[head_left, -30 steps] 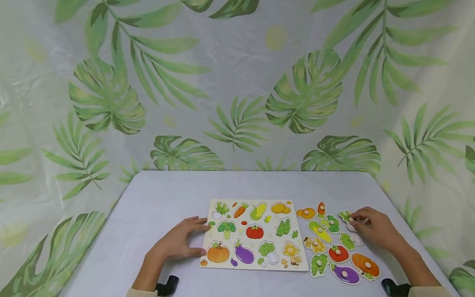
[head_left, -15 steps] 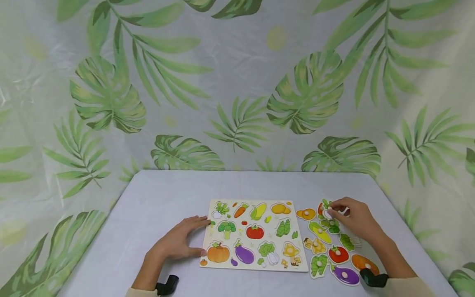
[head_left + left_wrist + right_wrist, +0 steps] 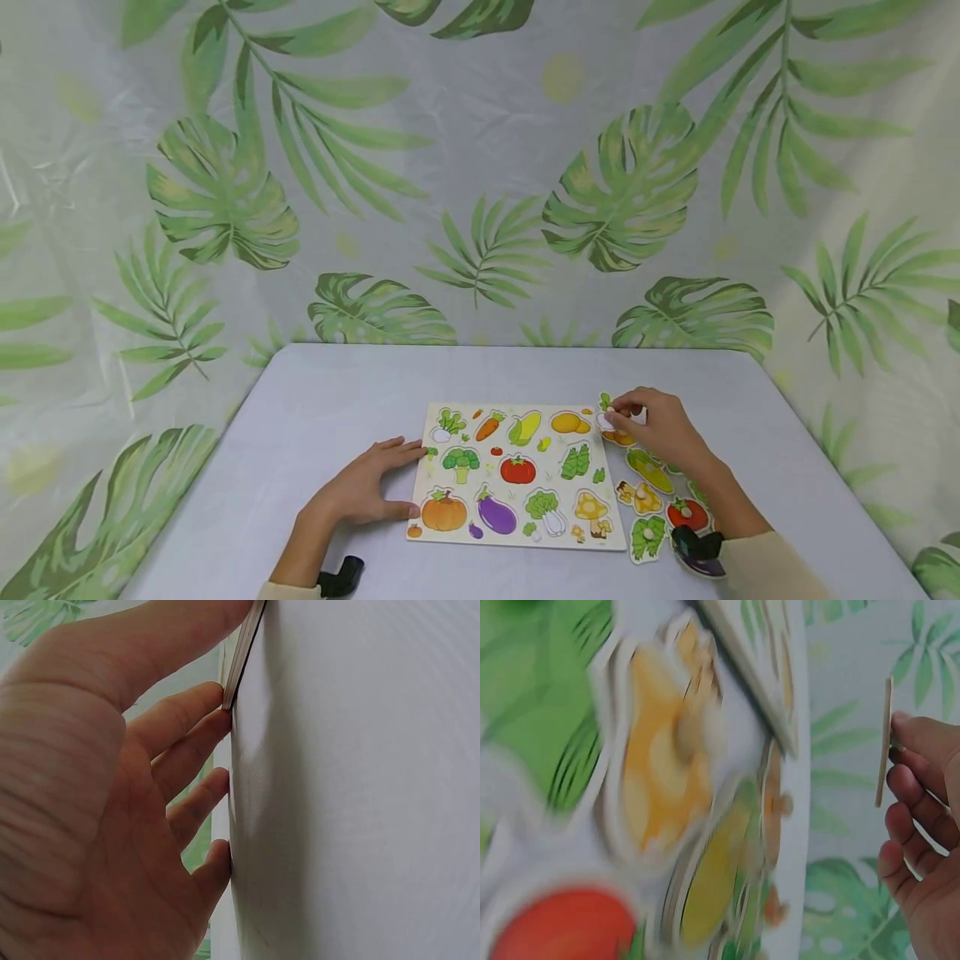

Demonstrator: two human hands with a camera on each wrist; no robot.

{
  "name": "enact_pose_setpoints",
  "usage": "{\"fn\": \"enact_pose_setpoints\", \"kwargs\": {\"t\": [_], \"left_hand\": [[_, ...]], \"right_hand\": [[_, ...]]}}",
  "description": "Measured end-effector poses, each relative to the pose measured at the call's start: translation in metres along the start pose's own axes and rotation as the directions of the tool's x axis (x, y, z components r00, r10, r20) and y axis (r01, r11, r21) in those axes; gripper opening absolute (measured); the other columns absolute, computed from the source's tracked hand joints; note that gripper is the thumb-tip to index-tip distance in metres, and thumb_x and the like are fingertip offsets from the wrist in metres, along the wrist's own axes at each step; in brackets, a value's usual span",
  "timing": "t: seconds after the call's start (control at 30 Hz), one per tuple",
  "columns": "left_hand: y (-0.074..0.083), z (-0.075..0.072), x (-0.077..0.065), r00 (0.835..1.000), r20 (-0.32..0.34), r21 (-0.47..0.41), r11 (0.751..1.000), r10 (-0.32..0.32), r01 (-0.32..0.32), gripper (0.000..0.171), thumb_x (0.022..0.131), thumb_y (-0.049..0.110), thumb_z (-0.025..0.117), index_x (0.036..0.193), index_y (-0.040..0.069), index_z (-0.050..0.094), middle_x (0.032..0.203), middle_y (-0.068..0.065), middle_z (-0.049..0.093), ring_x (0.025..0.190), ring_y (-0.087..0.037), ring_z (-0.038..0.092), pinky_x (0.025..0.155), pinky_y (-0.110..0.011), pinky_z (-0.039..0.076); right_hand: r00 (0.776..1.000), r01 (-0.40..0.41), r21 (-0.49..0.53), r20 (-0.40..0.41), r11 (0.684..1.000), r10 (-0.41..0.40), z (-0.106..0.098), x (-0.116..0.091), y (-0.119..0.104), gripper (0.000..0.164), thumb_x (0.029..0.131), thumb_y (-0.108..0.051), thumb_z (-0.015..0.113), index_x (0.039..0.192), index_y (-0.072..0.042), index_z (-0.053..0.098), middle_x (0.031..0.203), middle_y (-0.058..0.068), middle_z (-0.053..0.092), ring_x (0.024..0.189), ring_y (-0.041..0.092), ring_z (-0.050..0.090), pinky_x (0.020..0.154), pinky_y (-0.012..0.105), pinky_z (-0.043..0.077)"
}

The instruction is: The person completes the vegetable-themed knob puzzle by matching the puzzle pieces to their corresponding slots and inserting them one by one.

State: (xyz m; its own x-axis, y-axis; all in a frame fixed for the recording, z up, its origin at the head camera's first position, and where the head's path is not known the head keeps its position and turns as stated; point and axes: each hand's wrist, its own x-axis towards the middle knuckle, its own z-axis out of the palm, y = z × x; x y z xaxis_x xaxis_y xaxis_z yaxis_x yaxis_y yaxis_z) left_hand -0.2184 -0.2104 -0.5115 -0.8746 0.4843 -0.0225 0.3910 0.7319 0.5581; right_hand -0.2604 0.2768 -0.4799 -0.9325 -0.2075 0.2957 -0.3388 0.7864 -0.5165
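1. Right hand has moved left over the last half second, carrying the turnip piece to the upper-right corner of the puzzle board.
2. Right thumb and fingers pinch the turnip piece; it shows edge-on at the right of the right-wrist frame, and overlaps the potato piece in the head view.
3. Left hand: unmoved, lower center-left, thumb and fingers spread, tips against the board's left edge. Hands well apart.
4. Lower right of head frame, on the white table: corn piece, mushroom piece, cabbage piece, tomato piece. Eggplant piece partly hidden by the black wrist device.
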Motion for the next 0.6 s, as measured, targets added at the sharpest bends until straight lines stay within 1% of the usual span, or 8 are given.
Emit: {"fn": "enact_pose_setpoints", "kwargs": {"t": [0.13,0.33,0.5,0.6], "left_hand": [[0.0,0.0,0.0,1.0,-0.001,-0.002,1.0,-0.004,0.004,0.085,0.076,0.05,0.086,0.151,0.023,0.055,0.16,0.001,0.049,0.153,-0.039,0.034,0.117,-0.071,0.034],[0.001,0.0,0.0,1.0,-0.004,-0.007,1.0,-0.002,0.002,0.085,0.076,0.05,0.086,0.151,0.022,0.055,0.16,0.001,0.049,0.153,-0.039,0.034,0.118,-0.071,0.033],[0.001,0.001,0.0,1.0,-0.006,-0.011,1.0,-0.011,0.011,0.085,0.076,0.05,0.086,0.15,0.023,0.055,0.16,0.002,0.049,0.153,-0.038,0.033,0.119,-0.07,0.031],[0.0,0.001,0.0,1.0,-0.008,-0.008,1.0,-0.014,0.013,0.085,0.076,0.05,0.086,0.15,0.024,0.055,0.16,0.003,0.049,0.154,-0.037,0.033,0.119,-0.069,0.032]], "right_hand": [[1.0,-0.005,0.026,0.016,1.0,0.005,0.012,0.009,-0.012,0.017,0.093,-0.032,0.077,0.102,-0.017,0.077,0.089,-0.007,0.068,0.089,0.022,0.058,0.075,0.03,0.048],[0.999,0.033,0.071,0.009,0.997,-0.034,0.031,0.021,-0.031,0.014,0.092,-0.029,0.079,0.098,-0.017,0.078,0.086,-0.008,0.067,0.086,0.021,0.059,0.074,0.031,0.048],[0.999,0.017,0.117,0.032,0.993,-0.021,0.044,0.03,-0.049,0.015,0.092,-0.031,0.079,0.097,-0.017,0.078,0.085,-0.008,0.067,0.086,0.017,0.057,0.075,0.029,0.049],[0.999,0.025,0.141,0.045,0.99,-0.031,0.052,0.036,-0.059,0.013,0.092,-0.03,0.079,0.097,-0.017,0.078,0.085,-0.007,0.067,0.086,0.018,0.057,0.076,0.03,0.049]]}}
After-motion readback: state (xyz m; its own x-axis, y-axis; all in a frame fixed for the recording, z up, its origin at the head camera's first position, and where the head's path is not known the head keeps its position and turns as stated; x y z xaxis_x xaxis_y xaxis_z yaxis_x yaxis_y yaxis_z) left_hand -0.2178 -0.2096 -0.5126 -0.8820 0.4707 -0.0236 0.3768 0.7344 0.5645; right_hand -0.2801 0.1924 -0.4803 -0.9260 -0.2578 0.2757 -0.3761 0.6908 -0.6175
